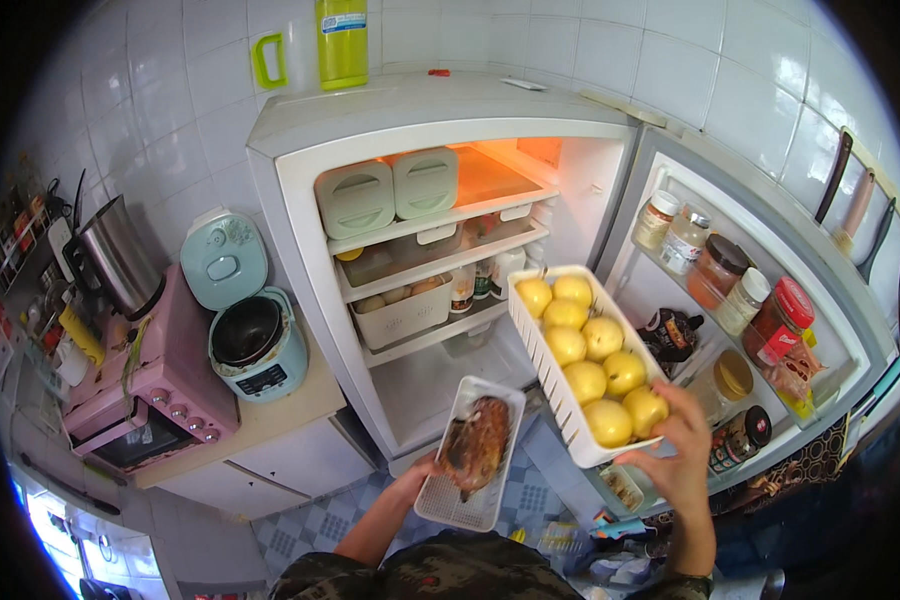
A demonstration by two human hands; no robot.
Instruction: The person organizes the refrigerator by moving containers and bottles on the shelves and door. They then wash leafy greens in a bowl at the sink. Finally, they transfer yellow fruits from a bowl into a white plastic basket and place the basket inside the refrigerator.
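My right hand [679, 439] grips the near end of a long white plastic basket [551, 382] filled with several round yellow fruits [586, 382]. This basket is tilted in front of the open refrigerator door [727, 172]. Lower and to the left, my left hand [422, 480] holds the left side of a smaller white mesh basket [474, 511]. A piece of browned, roasted-looking meat [477, 442] lies in that one. Behind both baskets stands the open refrigerator [292, 217], its light glowing orange. Part of my left hand is hidden under the basket.
Inside the refrigerator are two pale green lidded containers [356, 201] and a white bin [397, 327] of eggs. Jars [778, 319] line the door shelves. To the left are a blue rice cooker [259, 352] with its lid raised, a pink oven [150, 397] and a steel kettle [120, 255].
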